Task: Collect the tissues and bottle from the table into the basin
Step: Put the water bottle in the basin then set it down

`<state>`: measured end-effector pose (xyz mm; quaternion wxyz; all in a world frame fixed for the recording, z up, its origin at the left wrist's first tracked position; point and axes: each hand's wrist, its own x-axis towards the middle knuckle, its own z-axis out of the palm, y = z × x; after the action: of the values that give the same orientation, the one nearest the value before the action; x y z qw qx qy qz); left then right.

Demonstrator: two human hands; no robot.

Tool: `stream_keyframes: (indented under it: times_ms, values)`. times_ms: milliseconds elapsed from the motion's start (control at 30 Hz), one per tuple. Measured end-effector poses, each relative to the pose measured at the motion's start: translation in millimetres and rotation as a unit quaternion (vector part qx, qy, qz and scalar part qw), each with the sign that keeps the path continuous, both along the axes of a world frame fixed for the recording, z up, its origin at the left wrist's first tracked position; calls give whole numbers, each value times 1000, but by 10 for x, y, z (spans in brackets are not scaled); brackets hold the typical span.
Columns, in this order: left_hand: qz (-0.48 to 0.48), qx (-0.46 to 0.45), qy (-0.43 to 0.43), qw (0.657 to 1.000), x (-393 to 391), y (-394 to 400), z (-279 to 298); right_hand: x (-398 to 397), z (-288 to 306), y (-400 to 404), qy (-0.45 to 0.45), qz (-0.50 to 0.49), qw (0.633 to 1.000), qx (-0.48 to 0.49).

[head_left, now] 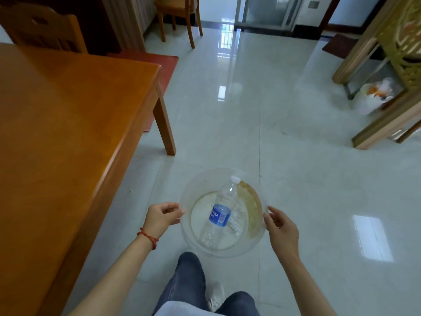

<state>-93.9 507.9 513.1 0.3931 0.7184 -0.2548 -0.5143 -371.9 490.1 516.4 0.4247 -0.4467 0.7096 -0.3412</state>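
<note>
Clear plastic basin (196, 179) carried beside the wooden counter (68, 110).
Left hand (161, 217) and right hand (282, 231) grip its rim; bottle (219, 214) lies on tissues (235, 218) inside.

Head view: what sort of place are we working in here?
Most likely a home dining or living area. A wooden dining table with matching wooden chairs, a glossy tiled floor and a glass sliding door at the far end suggest it. Both hands hold the clear basin beside the table.
</note>
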Motion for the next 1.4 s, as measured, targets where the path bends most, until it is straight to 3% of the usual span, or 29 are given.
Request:
stream_keyframes:
  times_ms: [500,900,1400]
  values:
    - [1,48,-10,999,973,-2464,-199,977,-235,-2576,15,28,999,20]
    - [83,102,0,991,1221,-3610,-541,1357,-705,-4047,24,115,991,66]
    - [154,185,28,970,1549,-4254,-2187,1758,-2255,-4974,37,150,982,109]
